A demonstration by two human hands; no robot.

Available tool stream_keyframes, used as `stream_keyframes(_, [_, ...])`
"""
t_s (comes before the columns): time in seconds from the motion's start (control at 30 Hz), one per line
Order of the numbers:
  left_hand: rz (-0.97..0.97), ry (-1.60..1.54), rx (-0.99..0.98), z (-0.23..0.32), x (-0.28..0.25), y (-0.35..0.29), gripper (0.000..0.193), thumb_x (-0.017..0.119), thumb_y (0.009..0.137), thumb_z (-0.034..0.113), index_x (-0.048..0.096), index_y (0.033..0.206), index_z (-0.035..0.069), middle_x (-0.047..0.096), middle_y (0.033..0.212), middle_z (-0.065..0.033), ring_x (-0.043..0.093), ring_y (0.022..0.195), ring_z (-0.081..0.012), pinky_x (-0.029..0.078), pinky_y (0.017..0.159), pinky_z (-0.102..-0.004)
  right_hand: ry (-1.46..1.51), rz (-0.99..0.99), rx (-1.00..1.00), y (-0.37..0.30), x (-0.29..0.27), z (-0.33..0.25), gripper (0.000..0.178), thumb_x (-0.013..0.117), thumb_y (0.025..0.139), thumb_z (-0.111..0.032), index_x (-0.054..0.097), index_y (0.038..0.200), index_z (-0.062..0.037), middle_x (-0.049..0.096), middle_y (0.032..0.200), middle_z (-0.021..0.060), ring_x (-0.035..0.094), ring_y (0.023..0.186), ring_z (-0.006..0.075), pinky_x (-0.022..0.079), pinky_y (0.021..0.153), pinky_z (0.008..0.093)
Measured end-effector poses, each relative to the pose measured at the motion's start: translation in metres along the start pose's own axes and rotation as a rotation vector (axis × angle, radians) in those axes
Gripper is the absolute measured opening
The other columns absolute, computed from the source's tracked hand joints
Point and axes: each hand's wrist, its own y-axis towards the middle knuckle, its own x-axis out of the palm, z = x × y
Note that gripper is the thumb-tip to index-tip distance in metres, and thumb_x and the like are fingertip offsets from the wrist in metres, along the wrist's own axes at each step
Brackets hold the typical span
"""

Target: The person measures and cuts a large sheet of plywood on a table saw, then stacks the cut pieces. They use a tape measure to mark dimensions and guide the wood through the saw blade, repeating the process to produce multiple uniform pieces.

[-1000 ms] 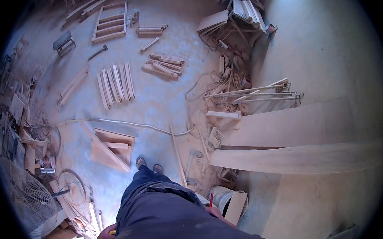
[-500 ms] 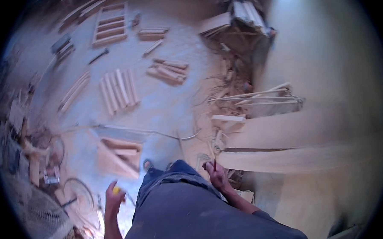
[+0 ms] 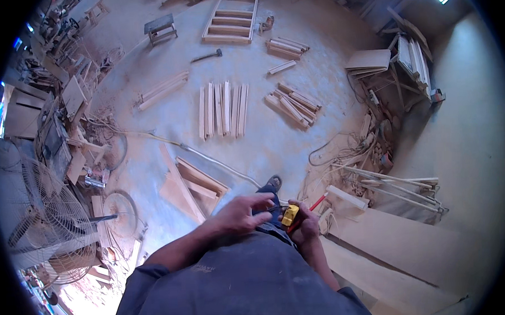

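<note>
In front of my waist my two hands are close together. My right hand point(image 3: 307, 225) is closed round a yellow tape measure point(image 3: 290, 215) and a thin red pencil point(image 3: 317, 203), whose end sticks out past the fingers. Just left of the tape measure, my left hand point(image 3: 245, 212) reaches across my body with its fingers spread apart. Something dark shows between its fingertips and the tape measure, too small to make out. One shoe point(image 3: 274, 182) shows on the floor beyond my hands.
Cut wood strips point(image 3: 223, 111) lie ahead, with a wooden frame point(image 3: 229, 20) and a hammer point(image 3: 207, 56) farther off. A hose point(image 3: 216, 163) crosses the floor. At left stands a fan point(image 3: 55, 222); long boards point(image 3: 397, 244) lie at right beside offcuts and cords.
My left hand has come up from my left side to the middle. The yellow tape measure, earlier in it, is now in my right hand with the pencil. My view has turned left.
</note>
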Motion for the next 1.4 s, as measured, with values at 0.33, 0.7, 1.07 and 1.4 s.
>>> stream_keyframes(0.33, [0.421,0.21,1.172,0.301,-0.046,0.113,0.035,0.071,0.088,0.021,0.065,0.113,-0.003,0.066,0.104,-0.0133,0.063,0.089,-0.0183,0.052,0.077,-0.0297,-0.002,0.054,-0.014,0.067,-0.029,-0.18,0.036,0.045,0.102,-0.04,0.059,0.111,-0.0084,0.064,0.093,0.0154,0.063,0.072,0.0319,0.046,0.049,0.036])
stream_keyframes(0.7, [0.192,0.162,1.368,0.357,-0.032,0.299,0.037,0.07,0.091,0.03,0.063,0.119,0.006,0.062,0.108,-0.0106,0.061,0.091,-0.0176,0.053,0.076,-0.0278,0.132,0.225,-0.399,0.093,-0.079,-0.323,0.045,0.045,0.1,-0.05,0.06,0.096,-0.0079,0.061,0.076,0.0104,0.061,0.065,0.0291,0.051,0.052,0.0399])
stream_keyframes(1.07, [-0.038,0.239,1.306,0.415,-0.052,0.535,0.04,0.068,0.093,0.038,0.061,0.125,0.015,0.058,0.111,-0.0079,0.059,0.092,-0.0169,0.053,0.074,-0.0259,0.414,0.565,-0.434,0.148,-0.16,-0.402,0.049,0.036,0.106,-0.044,0.06,0.11,-0.0018,0.067,0.089,0.0162,0.065,0.076,0.0324,0.055,0.062,0.045])
stream_keyframes(1.4, [-0.089,0.073,1.099,0.467,0.04,0.691,0.031,0.066,0.097,0.032,0.063,0.124,0.018,0.062,0.103,-0.0038,0.062,0.084,-0.0143,0.054,0.069,-0.0244,0.637,0.529,-0.416,0.16,-0.204,-0.49,0.04,0.04,0.103,-0.042,0.061,0.107,-0.0089,0.066,0.087,0.02,0.064,0.07,0.0391,0.047,0.051,0.045])
